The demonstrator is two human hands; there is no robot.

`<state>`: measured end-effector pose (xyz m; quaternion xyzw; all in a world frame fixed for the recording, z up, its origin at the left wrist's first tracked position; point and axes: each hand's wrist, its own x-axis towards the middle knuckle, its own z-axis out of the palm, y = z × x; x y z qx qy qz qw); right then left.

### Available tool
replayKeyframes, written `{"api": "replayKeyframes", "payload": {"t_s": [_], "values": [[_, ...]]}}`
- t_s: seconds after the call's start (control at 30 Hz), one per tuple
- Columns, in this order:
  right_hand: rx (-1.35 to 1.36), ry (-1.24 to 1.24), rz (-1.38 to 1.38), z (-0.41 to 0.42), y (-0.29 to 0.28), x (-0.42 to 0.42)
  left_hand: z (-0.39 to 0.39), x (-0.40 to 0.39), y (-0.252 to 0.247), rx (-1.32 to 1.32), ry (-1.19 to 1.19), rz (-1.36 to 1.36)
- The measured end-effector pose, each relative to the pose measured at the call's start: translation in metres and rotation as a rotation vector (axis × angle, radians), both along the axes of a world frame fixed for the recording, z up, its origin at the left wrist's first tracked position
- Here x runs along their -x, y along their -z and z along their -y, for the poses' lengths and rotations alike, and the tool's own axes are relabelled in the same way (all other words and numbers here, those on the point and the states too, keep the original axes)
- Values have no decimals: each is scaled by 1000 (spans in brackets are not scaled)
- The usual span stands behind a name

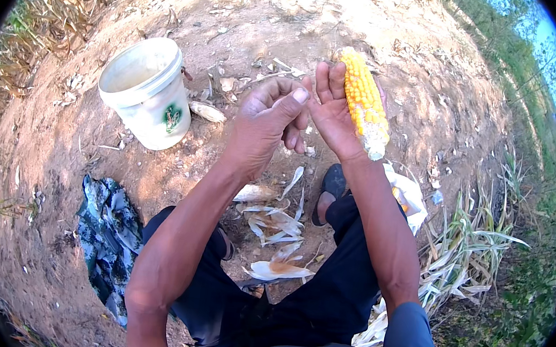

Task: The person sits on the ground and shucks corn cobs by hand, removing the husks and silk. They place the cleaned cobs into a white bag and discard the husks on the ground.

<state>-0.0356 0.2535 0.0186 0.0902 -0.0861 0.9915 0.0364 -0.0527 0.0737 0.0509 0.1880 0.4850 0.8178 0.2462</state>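
A husked ear of yellow corn (362, 93) lies along the palm of my right hand (340, 114), its bare pale end near the wrist and its other end pointing up and away. Kernels are lacking near that pale end. Just left of it, my left hand (277, 110) is curled with the thumb over the bent fingers, close to the right fingertips; whether something small is pinched there I cannot tell. Below the hands, an ear in its husk (256, 194) and loose dry husks (272, 224) lie on the soil between my feet.
A white plastic bucket (161, 123) stands at the left, with another ear in husk (207, 111) beside it. Camouflage cloth (107, 242) lies on the ground left of my leg. At the right are a white sack (414, 203) holding corn and a heap of husks (462, 254).
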Motion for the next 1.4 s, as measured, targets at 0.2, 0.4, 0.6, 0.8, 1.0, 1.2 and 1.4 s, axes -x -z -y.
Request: {"api": "replayKeyframes", "payload": {"t_s": [0.2,0.4,0.6,0.8,1.0,1.2,1.4], "values": [[-130,-16,55,13,-9,-6,-26,-13,23,416,-43,-617],[-200,-84,120,11,-5,-6,-16,-5,17,773,-46,-999],[-167,-121,45,16,-2,-9,-5,-10,10,391,-132,-971],[-103,-107,5,7,-8,-8,8,-2,-7,224,-165,-294],[-178,-87,82,15,-12,-11,-7,-7,10,398,-79,-292],[-288,-127,-80,18,-5,-8,-26,-9,20,390,-152,-280],[-383,-79,71,20,-4,-8,-25,-3,29,355,-194,-312]]}}
